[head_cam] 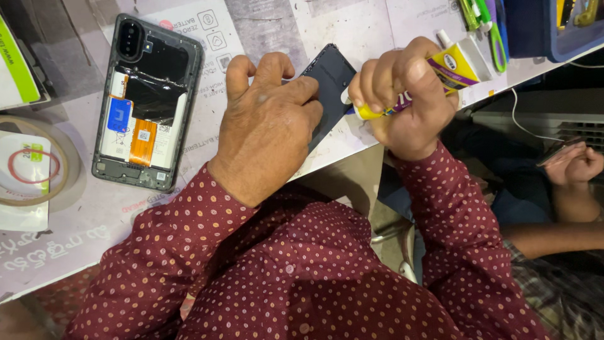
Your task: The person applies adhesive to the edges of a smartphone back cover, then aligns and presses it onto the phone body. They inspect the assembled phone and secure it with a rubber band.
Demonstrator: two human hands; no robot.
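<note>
Firmly closed, the right hand (pixel 406 94) wraps a yellow and purple glue tube (pixel 440 72) in its fist, nozzle end turned down toward the dark back cover (pixel 330 85) lying on the paper-covered bench (pixel 352 22). The left hand (pixel 270 119) lies flat over the cover, fingers spread and pressing it to the bench, gripping nothing. To do this well, I judge the squeeze should be light and even, so the bead stays thin along the cover's edge, while the flat hand keeps the piece from sliding. Well to the left, apart from both hands, the opened phone body (pixel 148 101) lies face down with battery and ribbon exposed. Beyond it sits a tape roll (pixel 31 167); green-handled scissors (pixel 484 19) rest at the top right. Another person's hand (pixel 576 167) holds something at the right edge.
</note>
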